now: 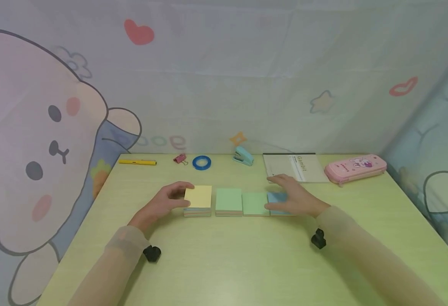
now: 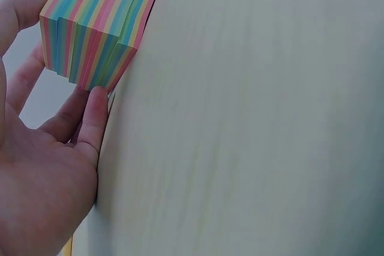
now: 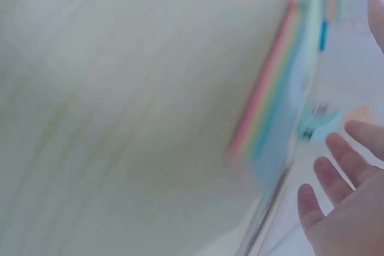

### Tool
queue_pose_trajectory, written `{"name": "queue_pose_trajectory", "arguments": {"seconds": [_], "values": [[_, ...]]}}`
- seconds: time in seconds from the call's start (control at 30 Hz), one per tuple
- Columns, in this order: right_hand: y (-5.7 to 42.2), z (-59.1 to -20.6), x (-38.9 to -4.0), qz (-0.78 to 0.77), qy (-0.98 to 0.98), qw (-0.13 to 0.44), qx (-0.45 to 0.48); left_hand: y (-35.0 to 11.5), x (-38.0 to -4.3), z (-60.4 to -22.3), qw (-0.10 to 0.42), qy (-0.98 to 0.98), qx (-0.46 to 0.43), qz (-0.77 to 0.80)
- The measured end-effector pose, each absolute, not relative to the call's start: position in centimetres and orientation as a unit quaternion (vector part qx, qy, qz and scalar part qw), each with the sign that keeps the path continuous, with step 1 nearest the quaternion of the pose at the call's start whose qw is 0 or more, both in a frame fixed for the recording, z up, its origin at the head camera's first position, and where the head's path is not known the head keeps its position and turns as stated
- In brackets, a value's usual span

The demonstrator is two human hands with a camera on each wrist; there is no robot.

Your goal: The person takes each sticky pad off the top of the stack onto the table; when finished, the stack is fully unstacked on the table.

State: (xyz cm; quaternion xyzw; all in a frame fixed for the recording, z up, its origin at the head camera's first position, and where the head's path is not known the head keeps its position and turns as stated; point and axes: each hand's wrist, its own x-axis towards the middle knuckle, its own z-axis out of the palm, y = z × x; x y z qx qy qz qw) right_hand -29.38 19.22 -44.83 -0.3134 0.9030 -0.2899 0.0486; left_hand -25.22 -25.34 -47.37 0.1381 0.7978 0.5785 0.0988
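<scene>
Four-sided pads of sticky notes stand in a row across the table. At the left end is a tall stack of sticky notes [image 1: 198, 196] with a yellow top; striped sides of the stack [image 2: 99, 31] show in the left wrist view. My left hand [image 1: 162, 200] grips its left side, thumb in front and fingers behind. Beside it sit a green-topped stack [image 1: 229, 199] and a lower green pad [image 1: 254, 203]. The blue-topped pad [image 1: 276, 197] is at the right end, partly covered by my right hand [image 1: 296, 196], whose spread fingers hover over it, apart from it in the right wrist view.
Along the back lie a yellow pen [image 1: 137, 162], a pink binder clip [image 1: 180, 159], a blue tape roll [image 1: 201, 162], a mint stapler [image 1: 243, 156], a notebook [image 1: 311, 168] and a pink pencil case [image 1: 355, 168]. A printed curtain hangs behind the table.
</scene>
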Motion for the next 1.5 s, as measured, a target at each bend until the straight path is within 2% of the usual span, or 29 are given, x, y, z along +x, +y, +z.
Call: {"name": "queue_pose_trajectory", "arguments": {"seconds": [0.17,0.37,0.67,0.93,1.27,1.5], "values": [[15.5,-43.7,-28.8,-0.333,0.888,0.070,-0.310,-25.4,-25.1,-47.3,0.100,0.796,0.136,0.582],[11.5,-44.4,-28.9,-0.323,0.880,0.087,-0.336,-25.3,-25.3,-47.5,0.095,0.791,0.147,0.586],[8.3,-45.0,-29.0,-0.275,0.884,0.084,-0.369,-25.1,-25.5,-47.3,0.086,0.794,0.151,0.582],[7.6,-45.3,-29.2,-0.260,0.895,0.101,-0.349,-25.3,-25.4,-47.1,0.090,0.796,0.151,0.579],[7.6,-45.6,-29.2,-0.273,0.893,0.076,-0.350,-25.3,-25.3,-47.1,0.092,0.792,0.153,0.584],[9.8,-44.2,-29.1,-0.300,0.894,0.057,-0.328,-25.4,-25.1,-47.2,0.095,0.792,0.151,0.584]]}}
